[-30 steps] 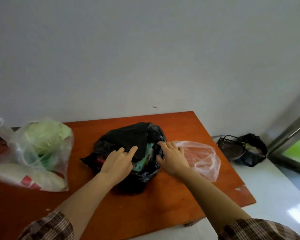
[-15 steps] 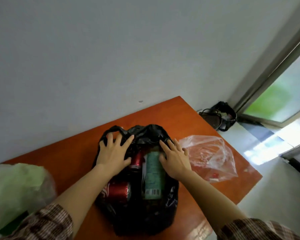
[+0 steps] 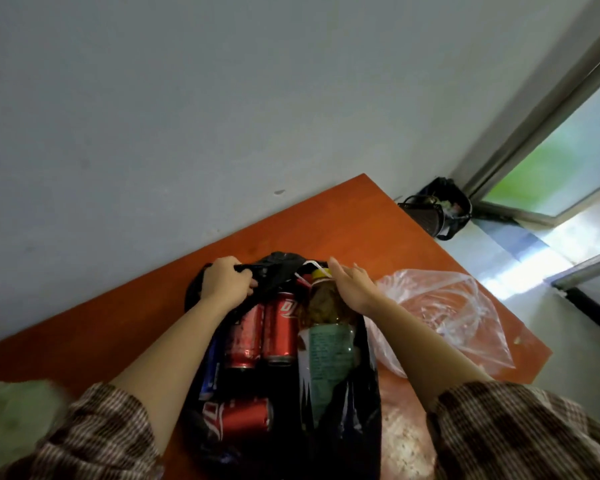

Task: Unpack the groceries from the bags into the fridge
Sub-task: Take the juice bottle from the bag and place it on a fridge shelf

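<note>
Two bare hands are seen over a black bag (image 3: pixel 343 410) that lies open on an orange-brown table (image 3: pixel 343 220). The table is set against a pale grey wall (image 3: pixel 222 98), with one corner pointing towards a window or glass door (image 3: pixel 568 161) framed in grey metal. On the light floor by that frame a dark basket (image 3: pixel 430 213) is seen. The left hand (image 3: pixel 226 282) is closed around the gathered far edge of the black bag. The right hand (image 3: pixel 352 285) is held open with the fingers together, laid on the shoulder of a bottle (image 3: pixel 326 341) with a yellow cap and a green label; whether anything is gripped cannot be told. The bottle lies in the right part of the bag. Beside it two red cans (image 3: pixel 264 330) are seen side by side, a third red can (image 3: pixel 239 419) lies crosswise nearer the person, and a blue can (image 3: pixel 211 368) is partly hidden by the left forearm. Just to the right of the black bag a clear bag (image 3: pixel 440 313) lies crumpled on the table. Checked sleeves (image 3: pixel 516 431) are seen at the bottom edge, and something pale green and blurred (image 3: pixel 11 410) at the lower left.
</note>
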`<state>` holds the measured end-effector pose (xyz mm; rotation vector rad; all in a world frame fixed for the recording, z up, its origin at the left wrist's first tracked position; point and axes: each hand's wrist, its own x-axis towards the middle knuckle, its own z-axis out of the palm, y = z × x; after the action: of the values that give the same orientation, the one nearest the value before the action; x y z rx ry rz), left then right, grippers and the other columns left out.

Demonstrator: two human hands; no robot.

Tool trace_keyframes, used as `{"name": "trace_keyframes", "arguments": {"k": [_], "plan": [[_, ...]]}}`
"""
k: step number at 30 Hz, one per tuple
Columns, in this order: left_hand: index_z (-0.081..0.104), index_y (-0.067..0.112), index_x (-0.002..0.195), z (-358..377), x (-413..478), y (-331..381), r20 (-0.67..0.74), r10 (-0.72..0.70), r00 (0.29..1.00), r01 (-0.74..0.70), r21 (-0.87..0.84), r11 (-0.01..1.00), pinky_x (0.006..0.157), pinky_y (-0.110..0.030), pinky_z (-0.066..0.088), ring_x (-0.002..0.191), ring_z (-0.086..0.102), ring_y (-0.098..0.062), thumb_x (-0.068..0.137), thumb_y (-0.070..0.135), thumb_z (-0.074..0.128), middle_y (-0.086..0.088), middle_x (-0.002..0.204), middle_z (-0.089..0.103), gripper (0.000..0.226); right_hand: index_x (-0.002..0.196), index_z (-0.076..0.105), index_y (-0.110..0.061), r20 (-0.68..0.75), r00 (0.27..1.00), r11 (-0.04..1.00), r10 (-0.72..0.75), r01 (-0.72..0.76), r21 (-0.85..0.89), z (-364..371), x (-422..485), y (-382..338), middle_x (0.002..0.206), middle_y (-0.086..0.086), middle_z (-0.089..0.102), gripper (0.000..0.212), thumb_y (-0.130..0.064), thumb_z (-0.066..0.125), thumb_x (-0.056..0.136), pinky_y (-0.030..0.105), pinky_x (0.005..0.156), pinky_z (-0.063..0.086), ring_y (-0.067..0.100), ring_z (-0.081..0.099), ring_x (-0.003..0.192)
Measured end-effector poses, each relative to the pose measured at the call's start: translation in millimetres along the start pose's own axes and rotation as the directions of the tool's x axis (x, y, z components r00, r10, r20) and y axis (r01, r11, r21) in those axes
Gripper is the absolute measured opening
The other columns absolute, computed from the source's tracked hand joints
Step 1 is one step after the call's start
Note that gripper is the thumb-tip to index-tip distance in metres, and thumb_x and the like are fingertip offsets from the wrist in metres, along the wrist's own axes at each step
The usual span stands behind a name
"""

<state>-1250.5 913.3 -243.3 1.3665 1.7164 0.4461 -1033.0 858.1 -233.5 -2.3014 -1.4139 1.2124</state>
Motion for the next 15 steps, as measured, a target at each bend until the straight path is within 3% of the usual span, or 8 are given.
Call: {"name": "trace_keyframes", "arguments": {"k": [2,3,5,7,9,11,13,15], "plan": [[0.057,0.014,0.115,6.6,4.1,-0.5,-0.022,0.046,0.999,-0.046,0.017,0.999,0.063,-0.028,0.047,0.074,0.060,-0.016,0.092,0.016,0.053,-0.001,0.097,0.066,0.024,0.067,0.050,-0.044,-0.040,0.998,0.998,0.040,-0.038,0.053,0.2,7.6,9.5,0.100,0.002,0.052,0.048,-0.071,0.017,0.087,0.048,0.098,0.029,0.025,0.043,0.111],[0.048,0.020,0.129,7.5,4.6,0.8,0.014,0.051,0.999,-0.051,0.001,0.999,0.063,-0.024,0.043,0.077,0.058,-0.014,0.093,0.019,0.053,0.000,0.101,0.062,0.036,0.065,0.051,-0.042,-0.048,0.998,0.998,0.032,-0.029,0.054,-0.4,6.1,12.0,0.102,0.003,0.052,0.046,-0.070,0.021,0.086,0.047,0.100,0.030,0.024,0.045,0.111],[0.032,0.030,0.145,9.4,5.1,4.7,0.141,0.051,0.989,-0.047,-0.035,0.998,0.078,-0.024,0.042,0.103,0.058,-0.019,0.094,0.024,0.052,-0.005,0.130,0.055,0.054,0.103,0.064,-0.042,-0.045,0.998,0.997,-0.039,0.042,0.066,-1.8,-5.5,16.2,0.124,0.004,0.054,0.047,-0.066,0.037,0.074,0.052,0.107,0.030,0.026,0.043,0.126],[0.026,0.035,0.148,14.7,-0.8,9.2,0.254,0.089,0.963,-0.114,0.086,0.990,0.079,-0.027,0.041,0.108,0.058,-0.020,0.095,0.028,0.050,-0.006,0.145,0.045,0.059,0.137,0.044,-0.039,-0.030,0.996,0.992,-0.079,0.082,0.099,-4.0,-24.9,21.5,0.144,0.002,0.041,0.082,-0.055,0.050,0.057,0.053,0.109,0.030,0.027,0.033,0.135],[0.033,0.034,0.146,24.8,-13.9,12.2,0.267,0.167,0.949,-0.245,0.293,0.924,0.071,-0.029,0.044,0.093,0.062,-0.023,0.093,0.030,0.048,-0.007,0.128,0.059,0.055,0.145,0.029,-0.042,0.015,0.997,0.988,-0.072,0.069,0.137,-5.7,-51.9,30.8,0.150,-0.003,0.031,0.097,-0.046,0.056,0.051,0.055,0.111,0.027,0.028,0.025,0.139],[0.038,0.028,0.143,34.6,-31.2,16.3,0.147,0.278,0.949,-0.315,0.418,0.852,0.079,-0.035,0.047,0.107,0.055,-0.029,0.092,0.029,0.048,-0.009,0.122,0.058,0.052,0.149,0.020,-0.039,0.074,0.993,0.991,-0.094,0.086,0.104,-2.7,-76.9,44.9,0.153,-0.004,0.024,0.099,-0.038,0.061,0.059,0.057,0.114,0.019,0.025,0.017,0.141],[0.037,0.021,0.141,44.6,-46.3,20.6,0.027,0.397,0.917,-0.371,0.418,0.829,0.093,-0.039,0.041,0.122,0.040,-0.029,0.091,0.026,0.050,-0.010,0.131,0.046,0.052,0.152,0.013,-0.030,0.092,0.988,0.992,-0.122,0.125,-0.030,7.1,-98.7,57.7,0.158,-0.005,0.015,0.092,-0.027,0.063,0.075,0.057,0.116,0.011,0.019,0.006,0.144],[0.039,0.020,0.138,53.3,-53.7,25.0,0.011,0.469,0.883,-0.438,0.378,0.815,0.096,-0.039,0.038,0.123,0.035,-0.027,0.090,0.023,0.050,-0.009,0.132,0.044,0.049,0.153,0.010,-0.025,0.084,0.986,0.946,-0.143,0.161,-0.280,18.3,-111.7,75.3,0.161,-0.006,0.002,0.087,-0.021,0.060,0.082,0.053,0.117,0.006,0.019,-0.005,0.147]]}}
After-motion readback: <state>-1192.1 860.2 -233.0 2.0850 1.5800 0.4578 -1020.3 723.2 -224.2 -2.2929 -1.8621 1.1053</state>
